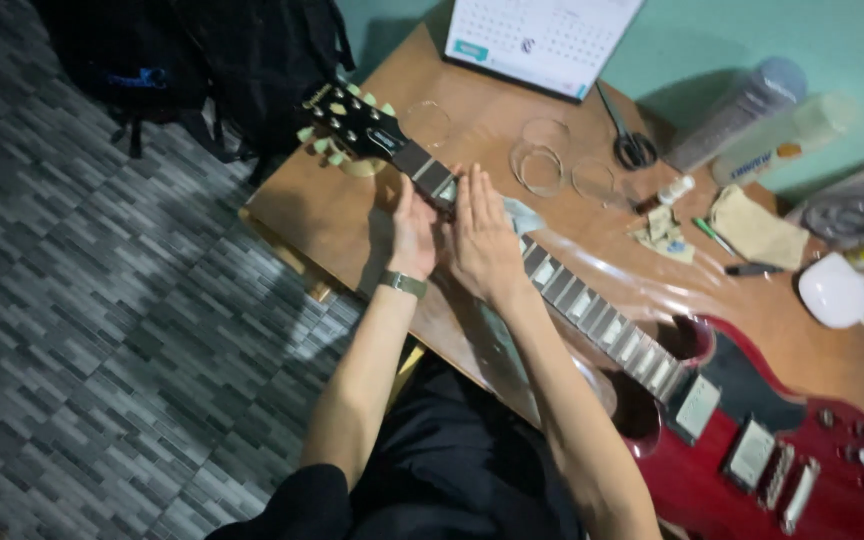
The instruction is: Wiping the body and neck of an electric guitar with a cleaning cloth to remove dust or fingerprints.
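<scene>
We see scissors (634,148), a calendar (542,40), two bottles (752,120), a black backpack (202,60) and wire coils (542,160).

A white desk calendar (544,38) with a teal patch leans at the table's far edge. Two pale plastic bottles (764,125) lie right of it, one bearing an orange-marked label (764,163).

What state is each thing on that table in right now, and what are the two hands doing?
Guitar: lying flat on the table, no strings visible on the neck.
Left hand: open, against the neck's side.
Right hand: flat, fingers straight, pressing on the fretboard over a pale cloth.
String coils: loose, coiled.
Scissors: shut.
Bottles: lying down.
Calendar: standing.
</scene>
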